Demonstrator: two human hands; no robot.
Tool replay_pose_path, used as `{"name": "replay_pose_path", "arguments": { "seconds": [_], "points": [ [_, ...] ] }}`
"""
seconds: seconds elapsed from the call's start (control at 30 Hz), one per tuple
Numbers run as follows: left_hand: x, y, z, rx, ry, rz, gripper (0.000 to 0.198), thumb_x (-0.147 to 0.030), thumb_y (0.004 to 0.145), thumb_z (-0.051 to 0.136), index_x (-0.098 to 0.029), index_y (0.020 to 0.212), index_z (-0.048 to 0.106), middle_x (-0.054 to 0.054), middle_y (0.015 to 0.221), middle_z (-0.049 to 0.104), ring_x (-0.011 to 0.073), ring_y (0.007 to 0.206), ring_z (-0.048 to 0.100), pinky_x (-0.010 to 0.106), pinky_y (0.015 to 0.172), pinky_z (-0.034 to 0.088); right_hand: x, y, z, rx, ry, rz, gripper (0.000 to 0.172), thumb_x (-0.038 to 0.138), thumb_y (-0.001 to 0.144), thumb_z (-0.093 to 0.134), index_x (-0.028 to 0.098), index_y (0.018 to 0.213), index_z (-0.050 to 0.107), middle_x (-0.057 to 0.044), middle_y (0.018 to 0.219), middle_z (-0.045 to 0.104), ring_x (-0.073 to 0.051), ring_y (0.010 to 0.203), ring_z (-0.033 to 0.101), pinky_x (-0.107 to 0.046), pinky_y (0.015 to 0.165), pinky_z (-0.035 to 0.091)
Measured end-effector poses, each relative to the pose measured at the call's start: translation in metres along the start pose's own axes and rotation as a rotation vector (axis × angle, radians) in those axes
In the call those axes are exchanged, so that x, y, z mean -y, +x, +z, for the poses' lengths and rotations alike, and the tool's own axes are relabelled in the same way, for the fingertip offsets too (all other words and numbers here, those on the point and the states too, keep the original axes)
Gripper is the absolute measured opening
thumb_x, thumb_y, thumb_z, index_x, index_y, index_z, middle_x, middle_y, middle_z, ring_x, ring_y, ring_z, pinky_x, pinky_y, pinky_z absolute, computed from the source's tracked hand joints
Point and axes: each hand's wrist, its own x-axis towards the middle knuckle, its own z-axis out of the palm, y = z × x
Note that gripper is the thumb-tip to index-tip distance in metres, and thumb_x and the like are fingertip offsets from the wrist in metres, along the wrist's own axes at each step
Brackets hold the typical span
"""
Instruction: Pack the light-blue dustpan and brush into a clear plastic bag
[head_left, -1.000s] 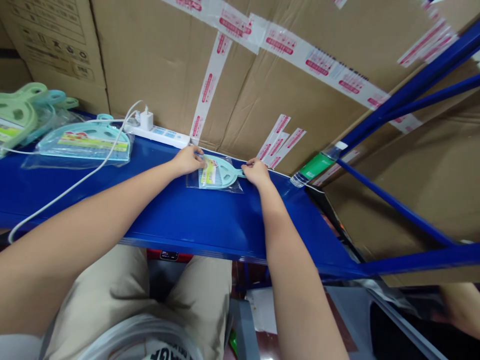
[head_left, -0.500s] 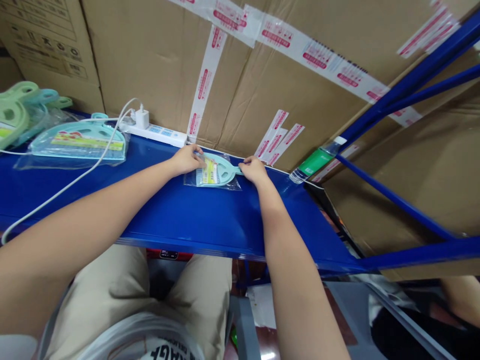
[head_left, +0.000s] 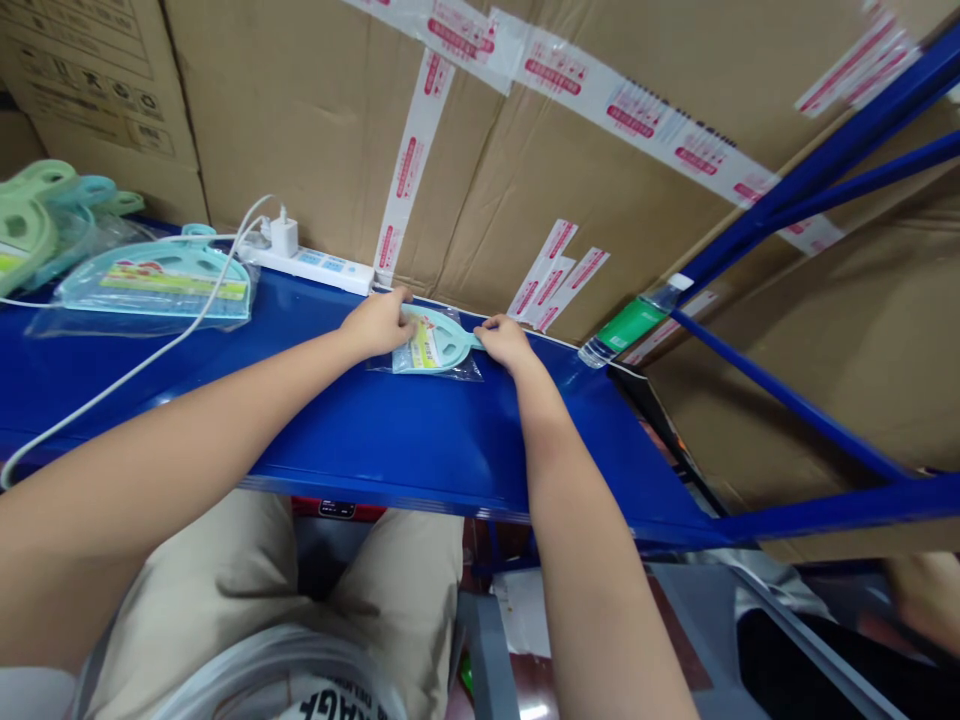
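A light-blue plastic piece (head_left: 448, 343) with a rounded body, a short handle and a yellow label lies on the blue shelf (head_left: 390, 430), in or on a clear plastic bag (head_left: 466, 371). My left hand (head_left: 377, 322) is closed on its left end, fingers curled over the edge and the bag. At the handle on the right, my right hand (head_left: 504, 340) pinches the tip between thumb and fingers. A similar larger light-blue piece (head_left: 161, 280) in clear wrap rests on the shelf's left part.
Green and blue wrapped pieces (head_left: 30, 225) are stacked far left. A white power strip (head_left: 322, 268) with a plug and cable lies along the cardboard boxes. A green-labelled bottle (head_left: 634, 322) stands tilted at right, beside blue rack bars (head_left: 795, 385). Another person's arm (head_left: 926, 600) shows lower right.
My left hand has closed more around the left end of the light-blue piece. My right hand has shifted very slightly left on the handle. The piece has hardly moved.
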Motion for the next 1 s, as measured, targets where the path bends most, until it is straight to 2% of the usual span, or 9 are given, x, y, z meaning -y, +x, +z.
{"name": "replay_pose_path", "arguments": {
  "seconds": [0.13, 0.23, 0.43, 0.6, 0.83, 1.0],
  "points": [
    [0.001, 0.0, -0.002, 0.033, 0.089, 0.025, 0.054, -0.02, 0.082, 0.059, -0.015, 0.136, 0.054, 0.011, 0.1, 0.074, 0.028, 0.102, 0.068, 0.036, 0.089, 0.049, 0.001, 0.0, 0.0, 0.029, 0.016, 0.016, 0.007, 0.027, 0.081, 0.063, 0.021, 0.081, 0.06, -0.004, 0.084, 0.07, -0.019, 0.08, 0.064, -0.03, 0.08, 0.051],
    [0.003, 0.0, -0.001, 0.042, 0.107, 0.024, 0.055, -0.018, 0.082, 0.059, -0.018, 0.136, 0.054, 0.01, 0.101, 0.074, 0.0277, 0.103, 0.068, 0.035, 0.09, 0.049, 0.001, 0.0, 0.001, 0.073, 0.034, 0.022, 0.008, 0.027, 0.083, 0.062, 0.02, 0.08, 0.061, -0.003, 0.077, 0.068, -0.018, 0.075, 0.063, -0.03, 0.075, 0.051],
    [0.002, -0.001, 0.003, 0.028, 0.076, 0.044, 0.054, -0.018, 0.083, 0.058, -0.019, 0.137, 0.055, 0.011, 0.102, 0.074, 0.0284, 0.103, 0.067, 0.037, 0.091, 0.049, 0.003, -0.003, -0.001, 0.135, 0.02, 0.04, 0.011, 0.025, 0.088, 0.058, 0.02, 0.08, 0.063, 0.001, 0.063, 0.061, -0.015, 0.063, 0.059, -0.027, 0.068, 0.049],
    [0.005, 0.0, 0.0, 0.028, 0.044, 0.026, 0.051, -0.018, 0.083, 0.058, -0.019, 0.135, 0.055, 0.009, 0.104, 0.075, 0.0266, 0.105, 0.068, 0.034, 0.091, 0.048, 0.005, -0.005, -0.003, 0.143, 0.045, 0.055, 0.013, 0.023, 0.089, 0.059, 0.02, 0.077, 0.062, 0.003, 0.055, 0.058, -0.014, 0.054, 0.057, -0.024, 0.058, 0.046],
    [0.011, 0.001, -0.004, 0.052, 0.042, 0.023, 0.051, -0.02, 0.083, 0.06, -0.018, 0.133, 0.056, 0.01, 0.111, 0.075, 0.0261, 0.107, 0.068, 0.033, 0.091, 0.048, 0.007, -0.01, -0.01, 0.194, 0.24, 0.18, 0.02, 0.016, 0.088, 0.06, 0.021, 0.069, 0.055, 0.005, 0.047, 0.051, -0.011, 0.039, 0.047, -0.019, 0.04, 0.035],
    [0.016, 0.004, -0.007, 0.038, 0.017, 0.007, 0.05, -0.018, 0.078, 0.063, -0.02, 0.127, 0.06, 0.008, 0.106, 0.076, 0.0255, 0.105, 0.069, 0.033, 0.093, 0.048, 0.008, -0.012, -0.014, 0.21, 0.379, 0.259, 0.021, 0.01, 0.089, 0.057, 0.019, 0.07, 0.054, 0.005, 0.048, 0.051, -0.009, 0.042, 0.05, -0.016, 0.04, 0.038]
  ]
}}
